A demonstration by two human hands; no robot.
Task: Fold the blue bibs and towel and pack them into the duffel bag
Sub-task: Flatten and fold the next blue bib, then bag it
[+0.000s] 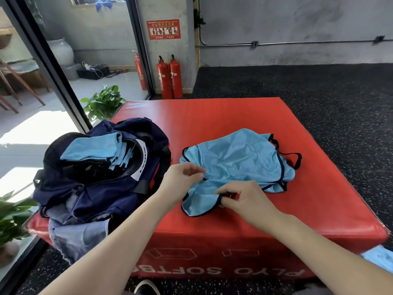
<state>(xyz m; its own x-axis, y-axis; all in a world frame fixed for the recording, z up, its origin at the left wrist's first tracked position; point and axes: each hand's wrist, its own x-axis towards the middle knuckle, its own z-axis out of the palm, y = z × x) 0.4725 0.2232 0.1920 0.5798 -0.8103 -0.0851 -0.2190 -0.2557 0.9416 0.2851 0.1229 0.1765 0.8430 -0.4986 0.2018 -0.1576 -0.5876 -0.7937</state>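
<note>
While curled, both hands (182,177) on bib (236,160)

Gym: speckled rubber floor (319,92), red plyo soft box (212,116), fire extinguishers (170,77) by concrete wall (297,18).

Cloth on glossy vinyl
Fine mesh bib (238,160) is lying crumpled on a smooth, shiny red box (223,116); duffel bag (102,188) is showing matt woven fabric.

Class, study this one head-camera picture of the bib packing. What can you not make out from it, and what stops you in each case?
Head view only:
- Duffel bag interior: folded bibs and the bag's own flaps cover it, so their count is unknowable.
- Loose bib: crumpled, its underside hidden.
- Right hand grip: fingertips tucked into the cloth.
- Blue cloth: cut off by the right edge.
- Wall sign: text too small.
</note>
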